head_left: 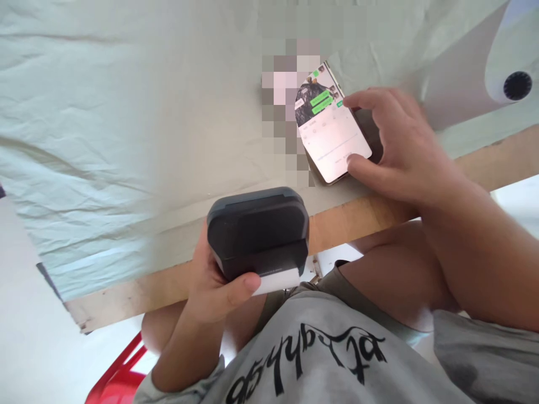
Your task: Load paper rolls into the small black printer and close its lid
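In the head view my left hand (223, 292) is closed around a thick black device (259, 230) with rounded corners. A white strip (278, 279) shows at its lower end, beside my thumb; what kind of device it is, I cannot tell. A lit phone (332, 140) lies tilted on the covered table, with a chat and green message bubbles on its screen. My right hand (400, 146) is over the phone's right side, fingers apart. Its index fingertip touches near the screen's right edge and its thumb touches lower down. The other right fingers are partly hidden.
A pale, wrinkled cloth (84, 140) covers the table, whose bare wooden edge (138, 292) runs in front of my lap. At the upper right stands a white-and-grey object with a round black part (517, 86). Beside the phone is a blurred-out patch. A red stool (122, 379) shows below.
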Demonstrator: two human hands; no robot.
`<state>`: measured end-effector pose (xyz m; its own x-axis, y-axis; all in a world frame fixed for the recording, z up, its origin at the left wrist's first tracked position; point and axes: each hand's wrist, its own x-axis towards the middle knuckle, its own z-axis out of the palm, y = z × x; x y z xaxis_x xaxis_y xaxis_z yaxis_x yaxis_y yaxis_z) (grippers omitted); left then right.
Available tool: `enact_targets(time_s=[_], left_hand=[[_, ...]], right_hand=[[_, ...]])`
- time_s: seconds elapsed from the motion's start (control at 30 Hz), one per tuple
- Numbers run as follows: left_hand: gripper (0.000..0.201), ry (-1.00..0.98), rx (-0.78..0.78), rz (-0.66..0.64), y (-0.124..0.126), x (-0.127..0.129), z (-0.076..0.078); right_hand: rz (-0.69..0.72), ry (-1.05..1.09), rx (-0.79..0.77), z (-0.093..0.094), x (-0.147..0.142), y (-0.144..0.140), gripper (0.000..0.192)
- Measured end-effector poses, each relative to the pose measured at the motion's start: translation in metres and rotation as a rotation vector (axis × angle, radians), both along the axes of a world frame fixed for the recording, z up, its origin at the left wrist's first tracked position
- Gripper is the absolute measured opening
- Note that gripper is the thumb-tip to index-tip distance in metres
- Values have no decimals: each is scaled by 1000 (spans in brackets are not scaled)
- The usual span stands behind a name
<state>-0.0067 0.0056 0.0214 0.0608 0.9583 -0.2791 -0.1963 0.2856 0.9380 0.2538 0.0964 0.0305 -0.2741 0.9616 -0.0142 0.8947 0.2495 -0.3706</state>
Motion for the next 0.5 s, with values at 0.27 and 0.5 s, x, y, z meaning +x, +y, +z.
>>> enact_targets(time_s=[0.27, 0.5], left_hand=[[65, -51, 17, -91, -5, -5, -6], [64, -25, 47, -93, -2, -3, -3]], right_hand=[[0, 9, -1, 1, 0, -1, 57], [6, 17, 3, 0, 0, 0, 58]])
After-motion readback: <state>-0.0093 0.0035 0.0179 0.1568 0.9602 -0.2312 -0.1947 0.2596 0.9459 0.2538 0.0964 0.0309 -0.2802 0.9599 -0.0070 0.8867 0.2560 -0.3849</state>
